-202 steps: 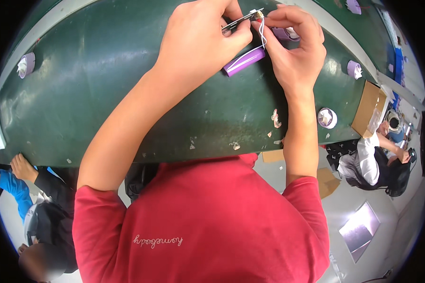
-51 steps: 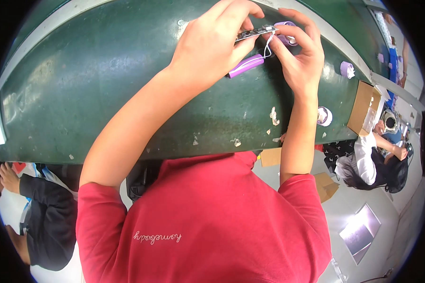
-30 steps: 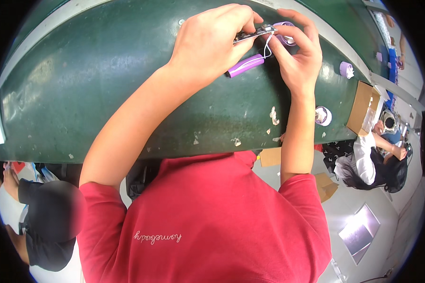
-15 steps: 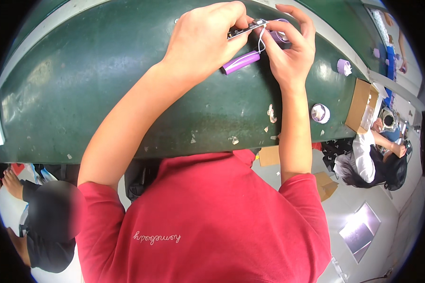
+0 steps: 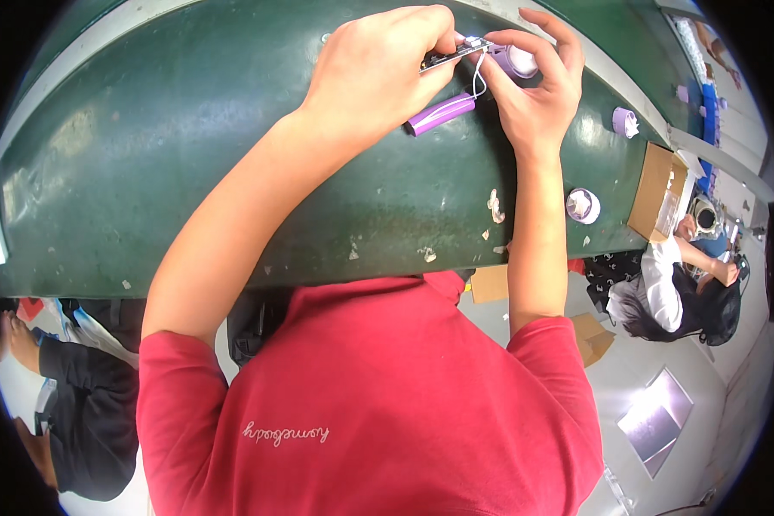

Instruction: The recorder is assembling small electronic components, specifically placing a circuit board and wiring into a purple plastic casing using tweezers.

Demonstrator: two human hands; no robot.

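Both hands meet at the far edge of the green table [image 5: 189, 172], top centre of view. Left hand [image 5: 374, 73] is closed, fingertips pinching a small dark circuit strip [image 5: 451, 53] w/ a pale end, held level just above the tabletop. Right hand [image 5: 537, 90] is curled, thumb + fingers gripping a small lilac part [image 5: 518, 58] right beside the strip's right end; the two pieces are touching or nearly so, can't tell which. A thin white wire [image 5: 479, 79] loops down from the strip betw. the two hands. Just below the wire, a purple cylinder [image 5: 440, 113] lies tilted on the table, under the left hand's fingers and next to the right palm's heel; whether the wire joins it isn't clear.

Other bits on table, right of the right forearm: a round white-lilac cap [image 5: 582, 205], a smaller lilac piece [image 5: 624, 121] further back, an open cardboard box [image 5: 658, 189] at the table's right end. Pale scraps [image 5: 495, 205] scattered near the near edge. Another person in a white top [image 5: 662, 284] sits on the floor beyond the box, well apart.
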